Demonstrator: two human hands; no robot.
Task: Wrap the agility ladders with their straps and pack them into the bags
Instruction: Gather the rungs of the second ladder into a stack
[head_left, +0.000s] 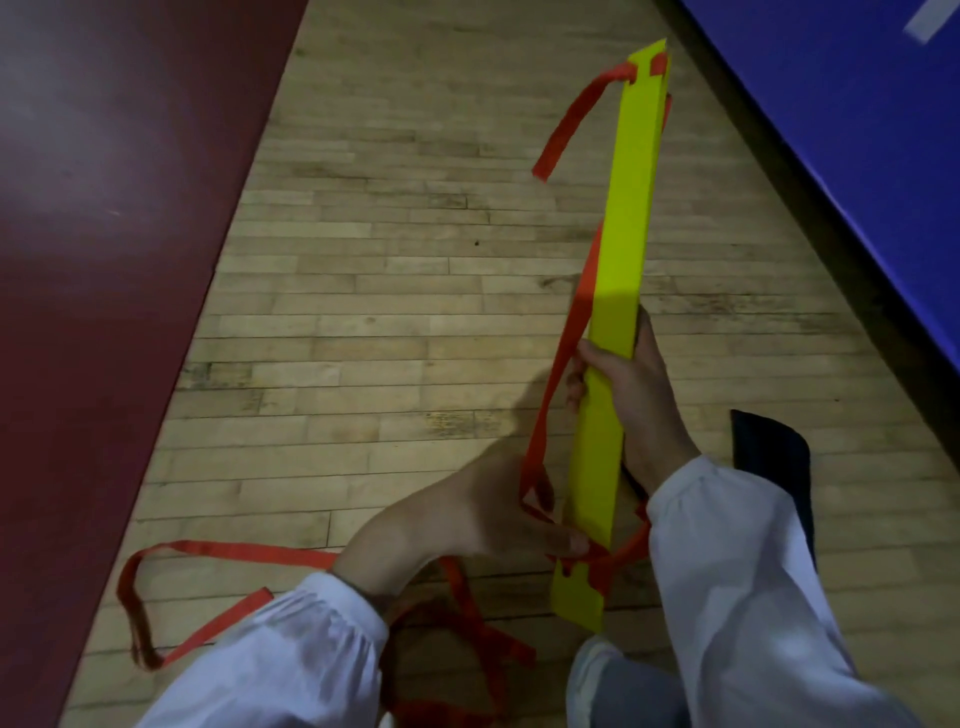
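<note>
White sleeves (291, 654) fill the bottom of the frame, with a knee in pale trousers (613, 686) between them at bottom centre.

Just above the knee lies the near end of the agility ladder (623, 234). It is gathered into a flat stack of yellow rungs that slants from bottom centre up to the top right.

The right grip (631, 400) is clenched around this stack about halfway along. The thumb lies across the top face and the fingers curl under the left edge.

The left grip (483, 519) sits lower, centre-bottom, just left of the stack's near end. There it pinches the red strap (553, 395) where the webbing meets the notches in the rungs. How its fingers lie underneath cannot be told.

The strap runs up along the left edge of the stack and threads through notches at the far end. A loose tail hangs from that end toward the upper centre.

More red webbing trails across the wooden floor (363, 312) in a long loop at bottom left and in a tangle beneath the left sleeve.

A dark red mat (78, 260) covers the left side and a blue mat (857, 130) the upper right corner. A dark flat object (774, 457) lies on the floor at the right, partly behind the right sleeve.
</note>
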